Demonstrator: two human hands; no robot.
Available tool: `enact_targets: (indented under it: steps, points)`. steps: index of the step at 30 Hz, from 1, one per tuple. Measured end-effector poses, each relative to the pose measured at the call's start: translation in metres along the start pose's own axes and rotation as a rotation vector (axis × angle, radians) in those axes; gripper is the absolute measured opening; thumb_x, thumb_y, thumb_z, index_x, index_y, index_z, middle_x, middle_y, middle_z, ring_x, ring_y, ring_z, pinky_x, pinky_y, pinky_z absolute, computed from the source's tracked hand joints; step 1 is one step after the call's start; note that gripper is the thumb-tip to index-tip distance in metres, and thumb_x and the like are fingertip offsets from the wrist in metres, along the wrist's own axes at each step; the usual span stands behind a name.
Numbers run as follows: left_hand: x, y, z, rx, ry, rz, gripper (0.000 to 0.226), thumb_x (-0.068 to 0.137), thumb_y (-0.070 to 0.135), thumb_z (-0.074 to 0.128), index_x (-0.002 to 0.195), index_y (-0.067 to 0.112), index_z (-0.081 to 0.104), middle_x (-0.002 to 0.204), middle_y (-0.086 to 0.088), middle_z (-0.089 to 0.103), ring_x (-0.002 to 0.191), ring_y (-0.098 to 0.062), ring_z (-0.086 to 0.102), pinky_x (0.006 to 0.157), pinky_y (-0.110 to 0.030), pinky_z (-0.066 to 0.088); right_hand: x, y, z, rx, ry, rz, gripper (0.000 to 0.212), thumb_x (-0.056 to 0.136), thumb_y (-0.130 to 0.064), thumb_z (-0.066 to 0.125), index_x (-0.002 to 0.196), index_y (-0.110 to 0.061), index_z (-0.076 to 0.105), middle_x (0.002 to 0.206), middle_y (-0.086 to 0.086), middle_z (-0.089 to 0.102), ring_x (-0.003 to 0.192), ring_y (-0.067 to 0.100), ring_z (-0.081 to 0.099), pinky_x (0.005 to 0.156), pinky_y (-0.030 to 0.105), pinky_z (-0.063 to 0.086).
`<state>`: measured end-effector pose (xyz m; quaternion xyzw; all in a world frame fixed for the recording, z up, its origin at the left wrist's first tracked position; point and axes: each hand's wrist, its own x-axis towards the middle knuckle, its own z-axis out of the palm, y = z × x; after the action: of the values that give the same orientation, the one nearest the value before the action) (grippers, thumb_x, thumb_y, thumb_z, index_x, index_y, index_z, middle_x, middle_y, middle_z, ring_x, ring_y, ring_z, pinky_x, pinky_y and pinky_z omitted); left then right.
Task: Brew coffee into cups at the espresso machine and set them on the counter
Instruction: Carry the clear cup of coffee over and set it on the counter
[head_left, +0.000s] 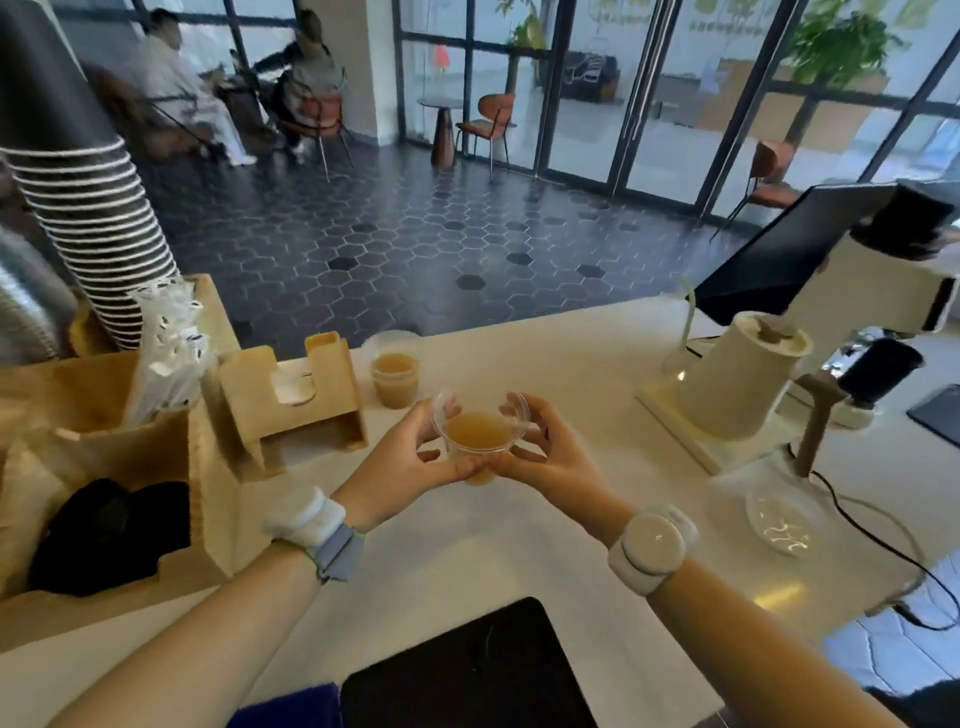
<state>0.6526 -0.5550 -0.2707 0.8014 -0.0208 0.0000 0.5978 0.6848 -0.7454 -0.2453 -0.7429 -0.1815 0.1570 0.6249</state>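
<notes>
A clear plastic cup of light-brown coffee (479, 433) is held just above the white counter (571, 374), near its middle. My left hand (400, 460) cups it from the left and my right hand (545, 452) from the right, fingertips meeting under the cup. Further back on the counter stands a second clear cup of coffee (396, 370), which looks stacked in another cup. No espresso machine shows in this view.
Left: a wooden organiser (208, 467) with wrapped straws (166, 353), black lids (109, 535), a wooden cup holder (291, 400), and a tall stack of dark paper cups (88, 208). Right: an upturned white cup (737, 384), a tilted screen (779, 249), cables. A black tablet (467, 670) lies near me.
</notes>
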Motion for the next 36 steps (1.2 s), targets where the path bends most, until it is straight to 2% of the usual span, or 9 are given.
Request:
enact_targets:
  steps: [7, 10, 14, 17, 20, 22, 25, 31, 36]
  points:
    - [0.050, -0.003, 0.019, 0.052, 0.144, -0.076, 0.096, 0.066, 0.059, 0.073, 0.146, 0.034, 0.027, 0.149, 0.011, 0.039, 0.133, -0.010, 0.039, 0.106, -0.037, 0.038, 0.069, 0.017, -0.044, -0.036, -0.144, -0.011, 0.070, 0.078, -0.009, 0.074, 0.137, -0.014, 0.037, 0.129, -0.002, 0.050, 0.113, 0.011, 0.055, 0.081, 0.008, 0.050]
    - [0.077, -0.010, 0.028, 0.090, 0.230, -0.098, 0.093, 0.067, 0.058, 0.073, 0.146, 0.034, 0.029, 0.142, 0.016, 0.044, 0.127, -0.004, 0.041, 0.099, -0.030, 0.038, 0.100, 0.030, -0.061, -0.008, -0.212, -0.019, 0.069, 0.079, -0.008, 0.073, 0.137, -0.015, 0.037, 0.124, -0.010, 0.051, 0.111, 0.005, 0.055, 0.082, 0.009, 0.049]
    - [0.102, -0.014, 0.032, 0.050, 0.269, -0.119, 0.081, 0.069, 0.047, 0.076, 0.138, 0.036, 0.034, 0.135, 0.013, 0.051, 0.124, -0.008, 0.047, 0.094, -0.020, 0.045, 0.131, 0.041, -0.071, 0.021, -0.257, -0.024, 0.065, 0.080, -0.007, 0.072, 0.133, -0.022, 0.038, 0.120, -0.019, 0.051, 0.111, 0.000, 0.054, 0.085, 0.010, 0.048]
    - [0.125, -0.018, 0.035, 0.034, 0.333, -0.149, 0.088, 0.063, 0.055, 0.074, 0.138, 0.040, 0.030, 0.130, 0.021, 0.047, 0.124, -0.006, 0.044, 0.083, -0.005, 0.039, 0.164, 0.053, -0.079, 0.055, -0.295, -0.022, 0.066, 0.078, -0.003, 0.072, 0.131, -0.024, 0.039, 0.123, -0.015, 0.051, 0.112, -0.001, 0.053, 0.090, 0.012, 0.048]
    - [0.142, -0.025, 0.038, 0.000, 0.380, -0.168, 0.085, 0.062, 0.055, 0.074, 0.134, 0.043, 0.029, 0.122, 0.034, 0.042, 0.122, -0.004, 0.041, 0.089, -0.012, 0.035, 0.187, 0.062, -0.086, 0.087, -0.297, -0.009, 0.066, 0.076, 0.001, 0.073, 0.129, -0.022, 0.042, 0.128, -0.005, 0.051, 0.118, 0.009, 0.052, 0.095, 0.020, 0.048]
    - [0.151, -0.030, 0.041, -0.007, 0.412, -0.176, 0.081, 0.069, 0.046, 0.077, 0.135, 0.041, 0.030, 0.123, 0.031, 0.041, 0.121, -0.004, 0.040, 0.092, -0.019, 0.034, 0.199, 0.065, -0.089, 0.083, -0.305, -0.014, 0.065, 0.076, 0.002, 0.073, 0.128, -0.023, 0.042, 0.128, -0.003, 0.052, 0.120, 0.013, 0.052, 0.095, 0.021, 0.048]
    - [0.168, -0.042, 0.042, -0.028, 0.441, -0.192, 0.079, 0.075, 0.032, 0.078, 0.139, 0.034, 0.032, 0.130, 0.020, 0.042, 0.123, -0.006, 0.040, 0.092, -0.017, 0.034, 0.218, 0.074, -0.092, 0.072, -0.311, 0.001, 0.065, 0.076, 0.002, 0.072, 0.128, -0.022, 0.042, 0.127, -0.003, 0.051, 0.118, 0.013, 0.051, 0.094, 0.020, 0.048]
    - [0.181, -0.056, 0.046, -0.044, 0.471, -0.210, 0.074, 0.078, 0.024, 0.078, 0.139, 0.026, 0.037, 0.128, 0.017, 0.047, 0.120, -0.004, 0.042, 0.082, -0.003, 0.037, 0.235, 0.095, -0.091, 0.069, -0.315, 0.007, 0.064, 0.074, 0.000, 0.074, 0.125, -0.026, 0.043, 0.118, -0.012, 0.054, 0.116, 0.013, 0.053, 0.094, 0.021, 0.047]
    - [0.184, -0.058, 0.047, -0.069, 0.486, -0.223, 0.076, 0.077, 0.024, 0.079, 0.141, 0.021, 0.038, 0.135, 0.010, 0.050, 0.124, -0.006, 0.044, 0.085, -0.007, 0.038, 0.241, 0.108, -0.088, 0.124, -0.309, 0.017, 0.065, 0.073, -0.003, 0.076, 0.122, -0.033, 0.045, 0.121, -0.015, 0.054, 0.119, 0.013, 0.052, 0.096, 0.023, 0.048]
